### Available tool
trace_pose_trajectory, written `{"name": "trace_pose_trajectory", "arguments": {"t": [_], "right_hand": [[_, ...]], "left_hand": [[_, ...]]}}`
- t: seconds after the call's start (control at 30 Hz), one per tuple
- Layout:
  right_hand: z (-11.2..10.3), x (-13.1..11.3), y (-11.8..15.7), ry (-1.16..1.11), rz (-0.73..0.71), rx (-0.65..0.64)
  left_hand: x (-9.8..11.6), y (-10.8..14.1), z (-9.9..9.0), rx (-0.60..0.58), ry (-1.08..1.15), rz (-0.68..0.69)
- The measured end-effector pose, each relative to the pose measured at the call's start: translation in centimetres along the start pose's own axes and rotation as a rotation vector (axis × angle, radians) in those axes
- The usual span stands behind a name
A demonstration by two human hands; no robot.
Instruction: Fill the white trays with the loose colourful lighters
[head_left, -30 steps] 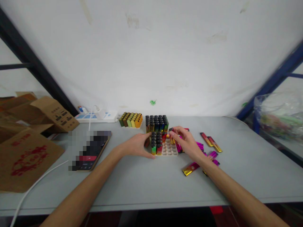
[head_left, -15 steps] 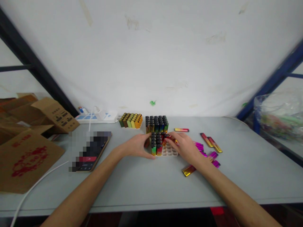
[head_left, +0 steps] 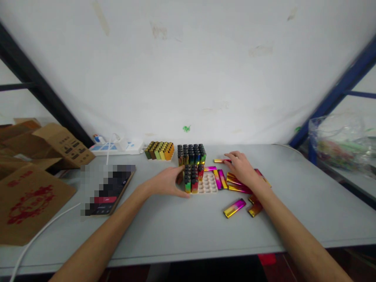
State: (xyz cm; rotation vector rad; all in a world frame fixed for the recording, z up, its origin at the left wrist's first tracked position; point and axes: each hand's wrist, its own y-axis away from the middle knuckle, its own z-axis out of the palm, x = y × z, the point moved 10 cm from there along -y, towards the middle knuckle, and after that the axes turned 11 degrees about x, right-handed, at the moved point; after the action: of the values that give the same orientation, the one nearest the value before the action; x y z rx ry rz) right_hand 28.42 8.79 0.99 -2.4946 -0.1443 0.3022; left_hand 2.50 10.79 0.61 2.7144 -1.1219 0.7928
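A pale tray [head_left: 209,183] with rows of round-edged slots stands mid-table. Black-topped lighters [head_left: 191,178] stand upright in its left part, while slots on the right hold nothing. My left hand [head_left: 168,181] curves around the tray's left side, thumb near the front corner and fingers behind, gripping it. To the right, my right hand [head_left: 241,169] has its fingertips closed on the right end of a red-and-gold lighter [head_left: 218,160] lying flat at the back. Beneath and beside that hand lie several loose metallic lighters [head_left: 234,208] in gold, pink and purple.
Behind the tray stand a full block of black-topped lighters [head_left: 191,153] and another of gold-topped lighters [head_left: 159,150]. A phone [head_left: 117,192], a power strip [head_left: 133,147] and cardboard boxes [head_left: 35,199] occupy the left. A clear plastic bag [head_left: 337,141] is at the right.
My right hand has left the tray, where a red lighter now stands in a slot, and has moved right and back to a loose lighter. My left hand keeps its place at the tray.
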Motion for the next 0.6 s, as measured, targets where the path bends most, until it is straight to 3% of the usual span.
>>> {"name": "trace_pose_trajectory", "arguments": {"t": [0.13,0.3,0.5,0.6], "right_hand": [[2.2,2.9,-0.1,0.050,0.055,-0.132],[1.5,3.0,-0.4,-0.064,0.094,-0.134],[-1.6,1.1,-0.7,-0.533,0.208,0.075],[-1.7,0.0,-0.7,-0.791,0.333,0.059]], "left_hand": [[0.0,0.0,0.0,-0.001,0.002,0.005],[0.2,0.0,-0.2,0.011,0.009,0.024],[0.2,0.1,-0.2,0.015,0.000,0.016],[0.2,0.1,-0.1,0.020,-0.011,0.016]]}}
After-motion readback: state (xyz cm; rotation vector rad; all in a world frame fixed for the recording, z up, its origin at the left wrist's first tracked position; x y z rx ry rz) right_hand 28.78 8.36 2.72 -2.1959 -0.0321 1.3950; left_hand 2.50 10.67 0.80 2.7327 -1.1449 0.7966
